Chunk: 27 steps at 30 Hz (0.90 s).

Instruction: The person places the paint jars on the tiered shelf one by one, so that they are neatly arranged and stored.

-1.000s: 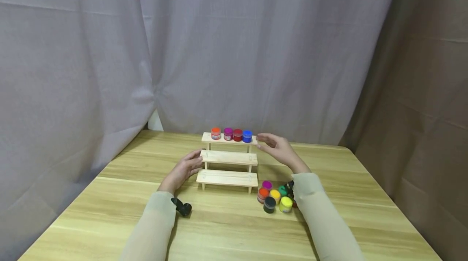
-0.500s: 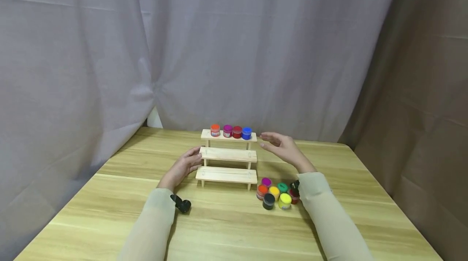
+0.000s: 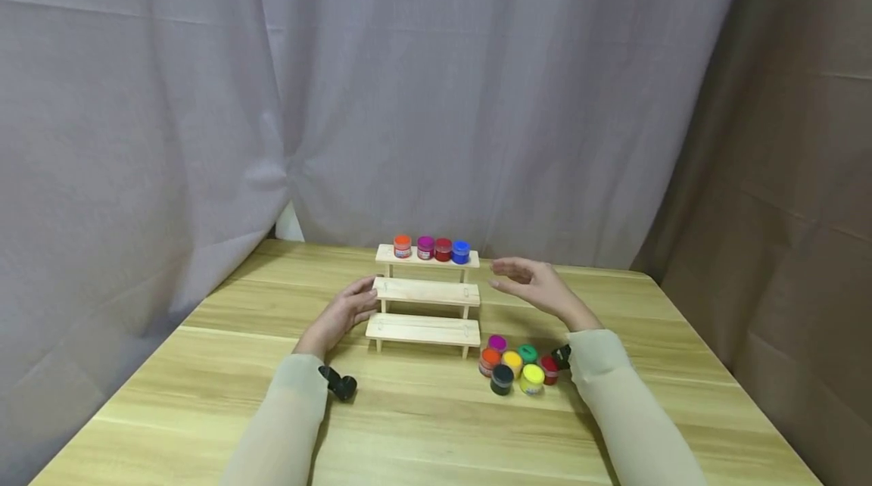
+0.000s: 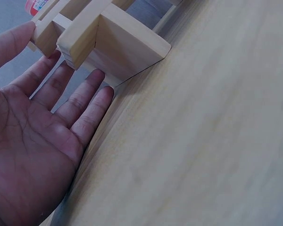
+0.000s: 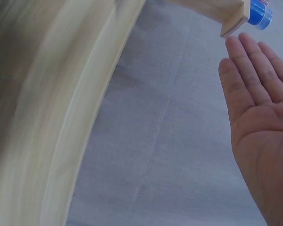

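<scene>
A three-step wooden rack [image 3: 424, 330] stands mid-table. Along its top step sit an orange jar [image 3: 403, 247], a purple jar [image 3: 425, 247], a dark red jar [image 3: 443, 249] and a blue jar [image 3: 460, 252], all with coloured lids. My left hand [image 3: 344, 313] is at the rack's left side; in the left wrist view its fingers [image 4: 87, 99] are extended, fingertips right at the wooden end pieces. To the right of the top step, my right hand [image 3: 538, 289] is held in the air with nothing in it; the right wrist view shows its fingers straight, near the step's end.
Right of the rack's foot, several more jars cluster on the table: purple [image 3: 497, 344], orange [image 3: 490, 362], amber [image 3: 512, 362], green [image 3: 527, 353], black [image 3: 502, 379], yellow [image 3: 532, 378] and dark red [image 3: 549, 369]. Grey curtain [image 3: 436, 92] hangs behind the table.
My right hand has drawn away from the top step, to the right and slightly down. The dark red jar by its sleeve now shows more fully. The left hand stays at the rack.
</scene>
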Each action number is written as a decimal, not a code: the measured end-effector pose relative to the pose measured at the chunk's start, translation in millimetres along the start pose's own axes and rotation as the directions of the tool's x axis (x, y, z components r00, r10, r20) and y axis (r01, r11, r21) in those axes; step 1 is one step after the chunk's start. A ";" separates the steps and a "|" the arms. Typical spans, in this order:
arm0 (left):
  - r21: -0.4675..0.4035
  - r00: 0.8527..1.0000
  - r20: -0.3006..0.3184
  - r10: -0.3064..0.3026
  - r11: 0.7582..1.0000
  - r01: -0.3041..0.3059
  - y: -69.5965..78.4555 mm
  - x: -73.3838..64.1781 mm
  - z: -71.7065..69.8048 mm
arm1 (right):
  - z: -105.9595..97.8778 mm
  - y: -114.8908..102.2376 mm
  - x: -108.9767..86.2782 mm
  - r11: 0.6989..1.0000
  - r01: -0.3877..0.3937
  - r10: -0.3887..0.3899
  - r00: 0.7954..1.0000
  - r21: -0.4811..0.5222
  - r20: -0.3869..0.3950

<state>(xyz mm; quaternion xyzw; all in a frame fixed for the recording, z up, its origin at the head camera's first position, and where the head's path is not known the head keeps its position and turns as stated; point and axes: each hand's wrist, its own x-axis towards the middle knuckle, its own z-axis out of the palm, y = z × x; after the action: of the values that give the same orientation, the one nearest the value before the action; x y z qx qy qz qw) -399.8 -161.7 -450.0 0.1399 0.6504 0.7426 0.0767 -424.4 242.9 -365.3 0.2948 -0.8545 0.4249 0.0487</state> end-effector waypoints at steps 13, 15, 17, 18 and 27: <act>0.006 1.000 0.002 -0.007 1.000 0.007 -1.0 0.6 0.1 | -5.0 8.5 -25.1 0.998 0.002 -0.022 0.939 0.059 0.344; 0.006 1.000 0.004 -0.008 1.000 0.008 -1.1 0.4 0.4 | -4.1 9.8 -29.6 0.997 -0.008 -0.022 0.921 0.075 0.389; 0.009 1.000 0.004 -0.011 1.000 0.011 -0.9 0.2 0.7 | -2.5 10.9 -33.6 0.996 -0.027 -0.010 0.903 0.081 0.429; 0.011 1.000 0.004 -0.011 1.000 0.011 -0.6 0.1 1.0 | -1.3 12.1 -35.4 0.996 -0.034 -0.004 0.895 0.078 0.445; 0.000 1.000 0.003 -0.011 1.000 0.011 2.2 -2.3 2.1 | 18.2 26.5 -41.9 0.994 -0.099 0.058 0.845 0.048 0.532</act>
<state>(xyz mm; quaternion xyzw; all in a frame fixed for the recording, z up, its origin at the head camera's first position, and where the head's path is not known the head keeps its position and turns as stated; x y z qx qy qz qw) -396.8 -160.7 -447.8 0.1374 0.6512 0.7419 0.0816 -401.3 260.9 -409.3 0.3669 -0.8299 0.3602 -0.2167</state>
